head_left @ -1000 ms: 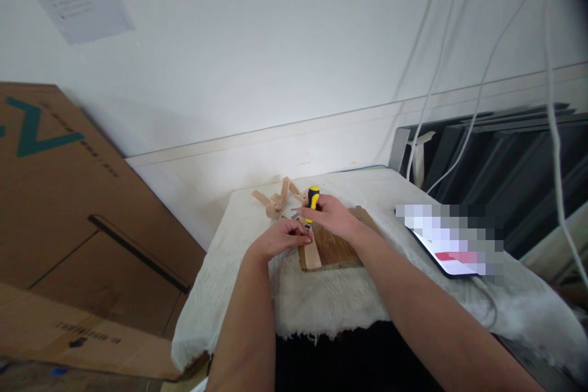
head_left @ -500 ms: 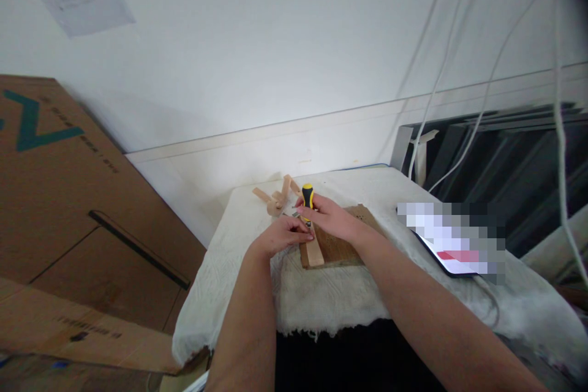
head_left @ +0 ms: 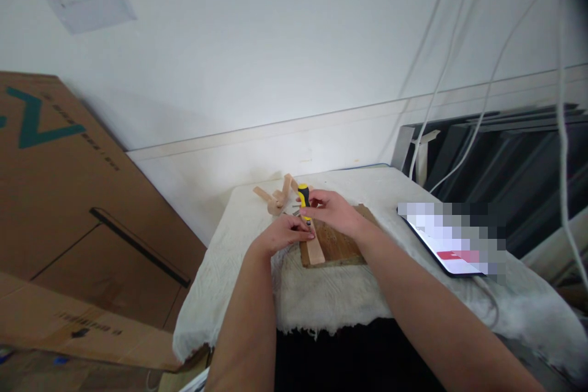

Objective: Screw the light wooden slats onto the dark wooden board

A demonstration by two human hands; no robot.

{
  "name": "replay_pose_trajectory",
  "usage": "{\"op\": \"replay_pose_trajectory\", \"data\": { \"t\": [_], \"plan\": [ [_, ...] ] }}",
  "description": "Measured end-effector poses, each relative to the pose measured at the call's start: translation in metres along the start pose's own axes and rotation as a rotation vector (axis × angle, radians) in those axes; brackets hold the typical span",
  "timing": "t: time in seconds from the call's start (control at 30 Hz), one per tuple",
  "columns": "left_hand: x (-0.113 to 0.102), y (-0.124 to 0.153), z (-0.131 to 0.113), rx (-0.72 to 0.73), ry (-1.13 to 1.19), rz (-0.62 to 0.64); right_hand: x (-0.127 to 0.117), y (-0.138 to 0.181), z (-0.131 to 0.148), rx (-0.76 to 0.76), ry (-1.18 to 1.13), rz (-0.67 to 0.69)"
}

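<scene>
My right hand (head_left: 333, 213) is wrapped round a yellow and black screwdriver (head_left: 303, 198), held upright with its tip down on a pale wooden strip (head_left: 315, 252). The strip lies along the left side of a darker wooden board (head_left: 339, 246). My left hand (head_left: 283, 234) rests at the top end of the strip beside the screwdriver tip, fingers curled together in a pinch; what they hold is too small to make out. A few small metal screws (head_left: 292, 213) lie just behind the hands.
Several light wooden pieces (head_left: 278, 195) lie at the table's far edge. The small table has a white cloth (head_left: 331, 294). A phone (head_left: 448, 245) lies at the right with a cable. Large cardboard boxes (head_left: 68, 208) lean at the left. White cables (head_left: 441, 67) hang along the wall.
The screwdriver handle has tipped slightly to the left and my right hand has shifted its hold on it. My left hand has stayed at the strip's top end.
</scene>
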State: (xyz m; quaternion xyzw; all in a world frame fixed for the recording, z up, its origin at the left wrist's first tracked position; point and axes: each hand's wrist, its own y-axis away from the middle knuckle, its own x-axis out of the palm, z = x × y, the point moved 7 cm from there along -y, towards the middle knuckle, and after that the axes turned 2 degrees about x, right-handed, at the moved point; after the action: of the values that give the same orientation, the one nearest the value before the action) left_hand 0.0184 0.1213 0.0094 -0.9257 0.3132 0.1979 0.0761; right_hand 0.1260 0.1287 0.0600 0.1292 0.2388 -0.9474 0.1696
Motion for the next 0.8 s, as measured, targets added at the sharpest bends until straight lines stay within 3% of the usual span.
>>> {"op": "replay_pose_trajectory", "data": {
  "t": [0.47, 0.8],
  "plan": [
    [0.0035, 0.0012, -0.0024, 0.011, 0.072, 0.042, -0.0046, 0.0018, 0.0005, 0.093, -0.225, -0.029],
    [0.0033, 0.0021, -0.0018, 0.003, 0.098, 0.055, -0.0091, 0.0026, -0.0002, 0.050, -0.098, -0.074]
  ]
}}
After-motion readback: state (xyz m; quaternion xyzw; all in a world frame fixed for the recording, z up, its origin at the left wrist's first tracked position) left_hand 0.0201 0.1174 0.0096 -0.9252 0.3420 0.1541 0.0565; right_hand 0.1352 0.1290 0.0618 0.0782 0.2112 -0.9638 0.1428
